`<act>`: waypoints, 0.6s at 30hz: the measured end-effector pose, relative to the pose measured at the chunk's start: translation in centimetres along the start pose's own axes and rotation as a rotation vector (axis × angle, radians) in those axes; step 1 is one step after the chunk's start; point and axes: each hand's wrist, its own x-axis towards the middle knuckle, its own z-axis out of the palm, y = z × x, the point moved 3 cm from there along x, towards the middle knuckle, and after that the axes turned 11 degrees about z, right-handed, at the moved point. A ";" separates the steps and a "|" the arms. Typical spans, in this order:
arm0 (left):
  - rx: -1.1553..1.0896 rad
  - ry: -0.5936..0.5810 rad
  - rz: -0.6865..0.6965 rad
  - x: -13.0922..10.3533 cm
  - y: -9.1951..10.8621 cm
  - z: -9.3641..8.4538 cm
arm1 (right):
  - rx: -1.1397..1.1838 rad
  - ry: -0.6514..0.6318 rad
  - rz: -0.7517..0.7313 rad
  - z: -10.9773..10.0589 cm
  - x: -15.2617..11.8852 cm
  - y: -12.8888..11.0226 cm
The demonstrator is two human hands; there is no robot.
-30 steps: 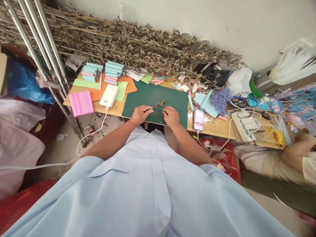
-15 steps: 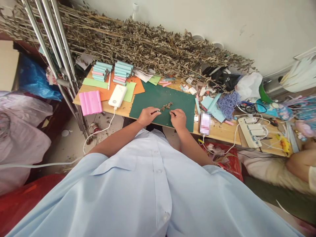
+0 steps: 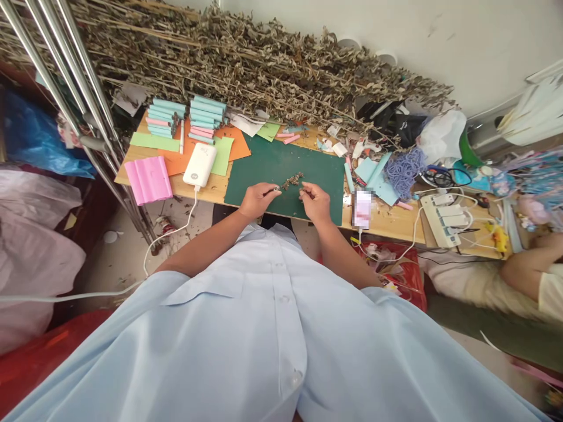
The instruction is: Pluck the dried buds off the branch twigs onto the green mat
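Note:
My left hand [image 3: 258, 200] is closed in a pinch at the front of the green mat [image 3: 250, 170], and a small thing shows at its fingertips, too tiny to name. Across from it my right hand [image 3: 315, 202] is also pinched, its fingertips near the right end of a small heap of dried leaves [image 3: 292, 181]. What the right fingers hold, if anything, is hidden. The leaf heap lies on the mat between and just beyond both hands.
Dried stems [image 3: 264, 64] are piled behind the table. Paper rolls [image 3: 208, 111], a power bank [image 3: 200, 164] and pink paper [image 3: 148, 180] lie left; a phone [image 3: 363, 209], purple cord [image 3: 404, 173] and power strip [image 3: 441, 220] lie right. Another person's arm [image 3: 523, 269] is at far right.
The view has shifted slightly. My right hand has turned, its fingertips now raised closer to the leaf heap. My left hand stays pinched near the heap's left side.

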 end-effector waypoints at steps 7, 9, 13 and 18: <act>-0.120 0.098 -0.247 0.2 -1.4 0.0 | 0.276 -0.069 0.224 0.5 -0.1 0.2; -0.120 0.102 -0.243 0.3 -1.4 0.1 | 0.340 -0.100 0.287 0.7 -0.3 0.1; -0.025 0.053 -0.116 0.3 -0.8 0.2 | 0.329 -0.128 0.314 0.9 -0.6 -0.3; 0.066 -0.017 -0.008 0.2 0.0 0.2 | 0.297 -0.140 0.282 1.3 -0.8 -0.6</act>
